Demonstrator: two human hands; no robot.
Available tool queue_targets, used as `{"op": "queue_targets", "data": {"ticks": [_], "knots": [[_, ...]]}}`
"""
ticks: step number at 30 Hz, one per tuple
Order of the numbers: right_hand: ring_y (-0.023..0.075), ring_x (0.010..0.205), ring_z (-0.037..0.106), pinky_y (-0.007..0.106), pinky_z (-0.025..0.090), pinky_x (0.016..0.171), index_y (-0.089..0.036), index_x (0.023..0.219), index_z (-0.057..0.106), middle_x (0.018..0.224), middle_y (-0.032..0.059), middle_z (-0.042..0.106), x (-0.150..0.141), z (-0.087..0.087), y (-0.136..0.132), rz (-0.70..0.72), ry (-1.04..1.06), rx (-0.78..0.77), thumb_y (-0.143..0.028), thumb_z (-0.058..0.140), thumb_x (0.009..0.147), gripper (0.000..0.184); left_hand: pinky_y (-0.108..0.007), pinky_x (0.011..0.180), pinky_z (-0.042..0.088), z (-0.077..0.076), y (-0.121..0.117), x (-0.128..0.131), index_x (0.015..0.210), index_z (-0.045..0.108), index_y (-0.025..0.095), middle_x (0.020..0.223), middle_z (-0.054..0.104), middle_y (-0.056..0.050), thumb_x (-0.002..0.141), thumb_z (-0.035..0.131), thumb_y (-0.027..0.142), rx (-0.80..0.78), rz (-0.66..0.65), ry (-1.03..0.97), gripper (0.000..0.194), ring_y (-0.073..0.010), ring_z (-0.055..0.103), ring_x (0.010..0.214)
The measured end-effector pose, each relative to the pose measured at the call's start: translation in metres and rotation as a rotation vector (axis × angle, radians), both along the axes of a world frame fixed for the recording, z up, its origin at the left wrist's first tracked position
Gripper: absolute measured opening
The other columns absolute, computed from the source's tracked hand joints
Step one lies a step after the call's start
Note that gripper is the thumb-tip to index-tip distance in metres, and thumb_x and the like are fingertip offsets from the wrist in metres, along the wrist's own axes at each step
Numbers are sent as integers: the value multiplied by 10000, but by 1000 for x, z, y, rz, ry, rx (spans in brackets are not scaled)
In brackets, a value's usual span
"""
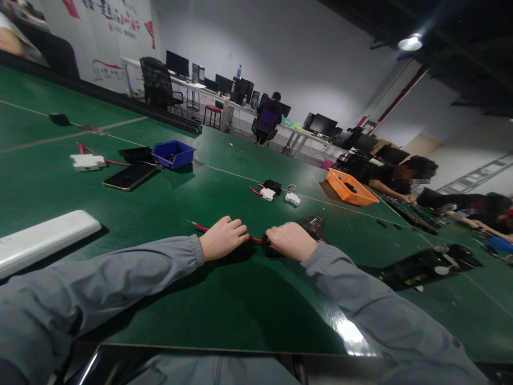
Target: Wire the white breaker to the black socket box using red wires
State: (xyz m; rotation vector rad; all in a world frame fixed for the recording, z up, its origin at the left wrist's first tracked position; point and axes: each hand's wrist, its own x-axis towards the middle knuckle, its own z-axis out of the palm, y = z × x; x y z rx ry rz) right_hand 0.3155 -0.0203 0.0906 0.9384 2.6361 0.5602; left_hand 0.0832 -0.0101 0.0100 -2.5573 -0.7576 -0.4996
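Head view, sole camera. Left hand (224,239): palm down, fingers curled over a red wire (201,227) and apparently pinching it; the wire emerges on both sides, its bare end pointing away to the left. Right hand (292,241): closed in a fist on a small black block (266,245), just above the green tabletop (240,299). The wire runs from the left hand to the near side of this block.

Step in hand, judged: wire and block are being worked against each other, the right hand steadying the block while the left manages the wire. The next move calls for a firm hold on the block and the wire kept in line with it, without a sharp bend at the entry.

Around: a black tool with red marks (315,227) lies just beyond the right hand. Further off are a white module with red leads (267,194), a second white module (292,199), a blue bin (173,154), a smartphone (130,176) and an orange bin (352,187).

Hard to make out: the right fist covers most of the block, so its type and the depth of the wire cannot be read. Left thumb and fingertip contact hidden. Tool partly behind the right hand; bin contents too small to identify.
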Motion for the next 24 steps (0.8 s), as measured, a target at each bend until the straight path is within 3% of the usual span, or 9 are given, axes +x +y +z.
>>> {"op": "queue_targets", "data": {"ticks": [17,24], "knots": [[225,758,710,281,400,603,-142,852,649,822,101,736,-4,1,-2,-44,-5,-43,-159,528,933,147,-336,668,292,-2,1,0,1054,642,210,917,628,-62,928,577,237,-4,-8,-13,144,-207,519,871],[209,746,696,279,361,580,-155,864,642,835,81,729,0,5,-4,-48,17,-31,-202,496,965,183,-353,659,296,-2,1,0,1048,634,217,926,626,-53,937,562,242,-6,2,-2,135,-210,521,864]]}}
